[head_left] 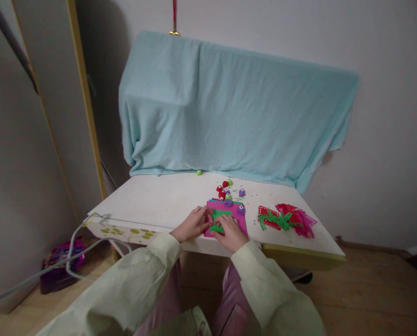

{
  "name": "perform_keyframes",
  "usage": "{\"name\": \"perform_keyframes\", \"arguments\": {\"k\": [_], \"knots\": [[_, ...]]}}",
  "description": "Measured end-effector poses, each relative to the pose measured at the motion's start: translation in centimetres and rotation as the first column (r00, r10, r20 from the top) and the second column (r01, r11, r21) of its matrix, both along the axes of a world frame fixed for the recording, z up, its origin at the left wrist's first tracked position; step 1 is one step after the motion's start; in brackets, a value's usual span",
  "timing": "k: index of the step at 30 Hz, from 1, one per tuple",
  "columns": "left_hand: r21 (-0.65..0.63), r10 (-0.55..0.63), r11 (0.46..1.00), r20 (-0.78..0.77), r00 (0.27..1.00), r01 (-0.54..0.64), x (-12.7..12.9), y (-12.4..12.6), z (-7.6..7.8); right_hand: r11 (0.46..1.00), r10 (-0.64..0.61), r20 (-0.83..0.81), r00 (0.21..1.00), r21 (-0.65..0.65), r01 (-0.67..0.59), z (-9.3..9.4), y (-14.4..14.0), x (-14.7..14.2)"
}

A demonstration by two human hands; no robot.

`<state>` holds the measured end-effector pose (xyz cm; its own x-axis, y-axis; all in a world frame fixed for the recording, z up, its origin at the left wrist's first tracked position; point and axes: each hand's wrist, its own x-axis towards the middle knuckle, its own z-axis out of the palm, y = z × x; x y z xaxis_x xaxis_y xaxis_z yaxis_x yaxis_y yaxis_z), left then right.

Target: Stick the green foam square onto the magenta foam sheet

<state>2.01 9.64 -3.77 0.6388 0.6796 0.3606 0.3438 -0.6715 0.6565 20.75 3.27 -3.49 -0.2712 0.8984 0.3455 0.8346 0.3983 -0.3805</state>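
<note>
At the near edge of the white table (159, 196), both hands work on a pink sheet (241, 223) lying flat by the table rim. Left hand (191, 225) rests on the sheet's left edge, fingers curled down pressing on it, not clenched. Right hand (231, 232) lies on the sheet's near part, fingertips bent onto a green paper cutout (218, 215) that sits on the pink; whether it pinches the piece or only presses it, cannot tell, too small. Small round craft punches (228, 193), red, purple and green, cluster just beyond the sheet, some touching its far edge. Pile of red and green paper scraps (285, 218) well to the right on the table. Light blue cloth (229, 107) draped over something behind the table. Grey cable (72, 252) hangs off the left corner. Cream sleeves (142, 280) on both arms.
</note>
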Motion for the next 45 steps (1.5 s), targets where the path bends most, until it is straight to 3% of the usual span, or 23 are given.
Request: {"name": "perform_keyframes", "arguments": {"k": [5, 13, 25, 29, 36, 45], "knots": [[-0.073, -0.04, 0.996, 0.032, 0.999, 0.043, 0.2, 0.8, -0.4, 0.99, 0.104, -0.084, 0.991, -0.091, -0.111, -0.2, 1.0, 0.1], [-0.09, -0.093, 0.992, -0.055, 0.994, 0.088, 0.2, 1.9, -0.6, 0.985, 0.17, -0.141, 0.975, -0.016, -0.174, -0.6, 0.6, -0.3], [-0.066, -0.037, 0.998, -0.204, 0.978, 0.024, 0.5, 3.6, -2.0, 0.974, 0.224, -0.158, 0.962, 0.004, -0.227, -0.7, 1.1, 0.2], [-0.072, -0.046, 0.997, -0.225, 0.973, 0.03, 0.5, 3.5, -1.7, 0.971, 0.238, -0.191, 0.952, 0.01, -0.241, -0.6, 1.0, 0.2], [-0.156, -0.174, 0.975, -0.082, 0.981, 0.16, -0.3, 2.5, -1.0, 0.985, 0.151, -0.302, 0.941, -0.031, -0.168, -0.6, 0.6, 0.3], [-0.242, -0.215, 0.946, 0.034, 0.976, 0.217, -0.2, 3.0, -2.7, 0.983, 0.169, -0.279, 0.946, -0.025, -0.183, -1.2, 0.8, 0.1]]}}
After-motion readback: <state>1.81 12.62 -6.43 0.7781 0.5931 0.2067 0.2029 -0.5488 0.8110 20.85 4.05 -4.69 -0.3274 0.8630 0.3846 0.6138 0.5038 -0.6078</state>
